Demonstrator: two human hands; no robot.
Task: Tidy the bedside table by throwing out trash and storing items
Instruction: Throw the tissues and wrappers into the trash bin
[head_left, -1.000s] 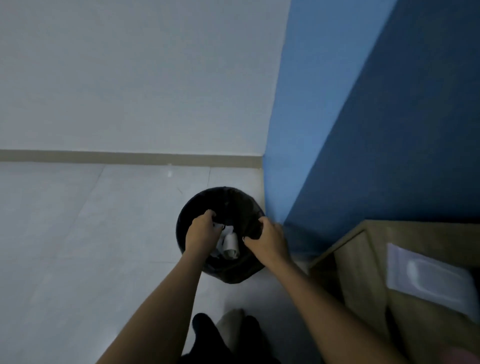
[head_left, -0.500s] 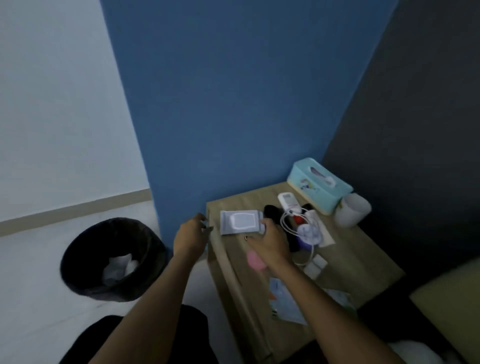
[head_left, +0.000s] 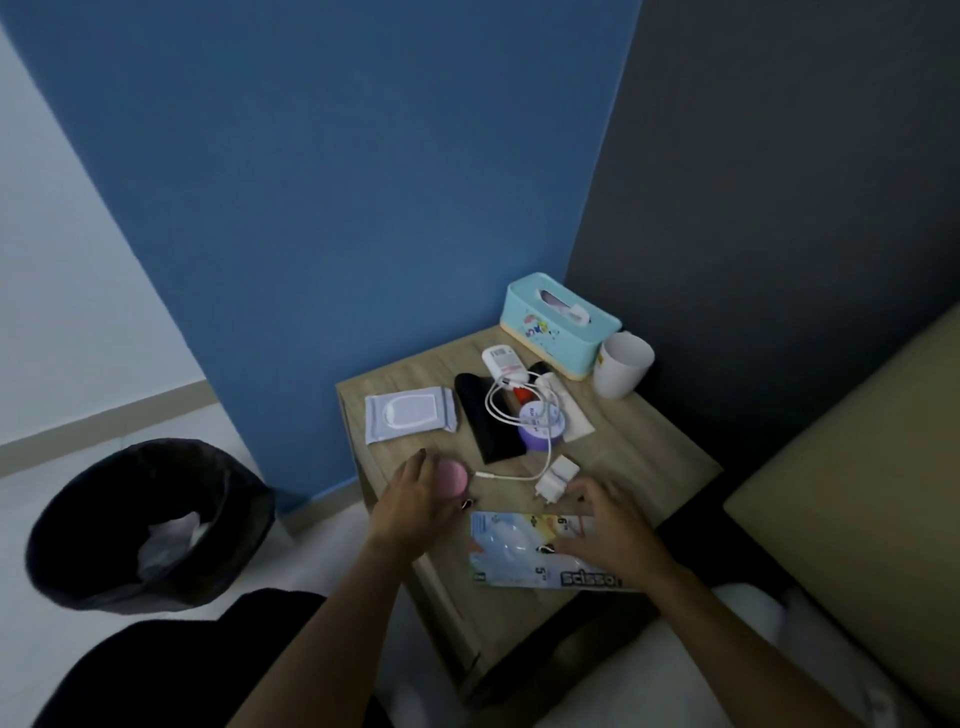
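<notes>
Both hands are now lower than before, away from the wipes pack (head_left: 410, 415) and toward the scissors package (head_left: 524, 551), which is lying at the near edge of the bedside table (head_left: 639, 467). The right hand (head_left: 608, 525) is spreading its fingers over the package's right end. The left hand (head_left: 415, 499) is curling around a pink round object (head_left: 456, 477) just up-left of the package; whether it is gripping cannot be told. The trash bin (head_left: 78, 545) is standing well left of the package.

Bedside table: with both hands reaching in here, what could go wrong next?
1. The cable end lies against the pink object that the left hand grips. Lifting the object may snag the cable and drag the charger or the tape roll.
2. The scissors pack lies near the table edge, under the spread fingers of the right hand. A sliding grab might push it off.
</notes>
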